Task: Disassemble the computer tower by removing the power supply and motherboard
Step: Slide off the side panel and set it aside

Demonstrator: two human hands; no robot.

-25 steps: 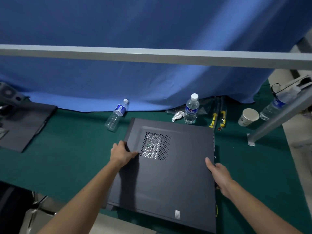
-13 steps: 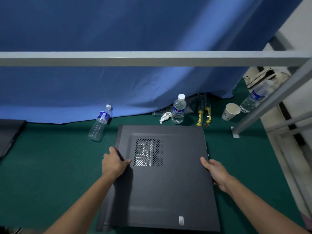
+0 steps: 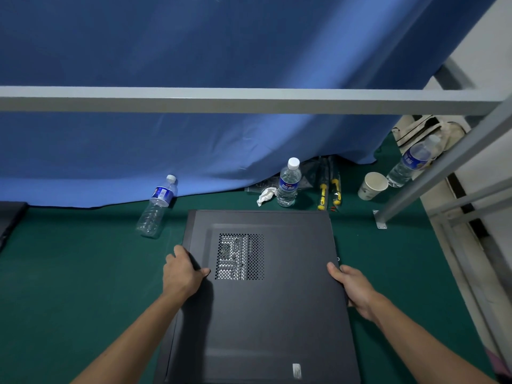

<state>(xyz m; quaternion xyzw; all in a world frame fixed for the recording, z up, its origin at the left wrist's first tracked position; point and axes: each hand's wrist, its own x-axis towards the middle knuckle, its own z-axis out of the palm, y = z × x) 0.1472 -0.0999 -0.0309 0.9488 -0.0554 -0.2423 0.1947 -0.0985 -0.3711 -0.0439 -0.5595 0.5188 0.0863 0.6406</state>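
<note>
Both hands clamped the tower's side panel [image 3: 266, 295]: left hand [image 3: 181, 273] and right hand [image 3: 353, 289] curled round opposite edges. Best slid off evenly, without twisting.

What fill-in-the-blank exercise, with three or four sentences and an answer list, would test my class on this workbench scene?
1. Both hands, left hand and right hand, grip the side edges of the black ____.
2. The tower lies flat on a ____ table cover.
3. The paper cup stands to the ____ of the yellow-handled tools.
4. The bottle left of the tower lies on its ____.

Answers: tower; green; right; side
</note>
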